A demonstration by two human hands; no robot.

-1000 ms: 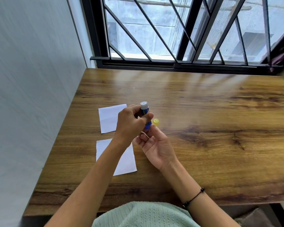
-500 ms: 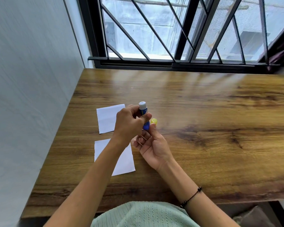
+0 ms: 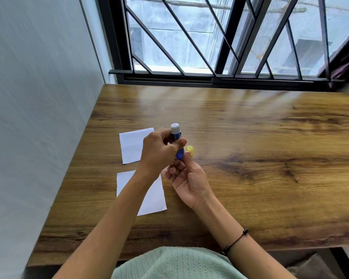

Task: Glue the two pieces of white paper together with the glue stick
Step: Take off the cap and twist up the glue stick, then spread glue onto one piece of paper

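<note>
My left hand [image 3: 159, 151] grips a blue glue stick [image 3: 176, 133] upright above the table, its white glue tip exposed at the top. My right hand [image 3: 186, 175] is just below and to the right, palm up; its fingers touch the stick's blue base and pinch the yellow cap [image 3: 190, 150]. Two pieces of white paper lie flat on the wooden table [image 3: 250, 158]: the far paper [image 3: 130, 144] left of my left hand, and the near paper [image 3: 151, 198] partly hidden under my left forearm.
A grey wall runs along the table's left edge. A black barred window frame [image 3: 220, 77] stands behind the far edge. My right wrist wears a black bead bracelet [image 3: 235, 240].
Both hands stay together around the glue stick, with only a slight shift of the view. The papers have not moved.
</note>
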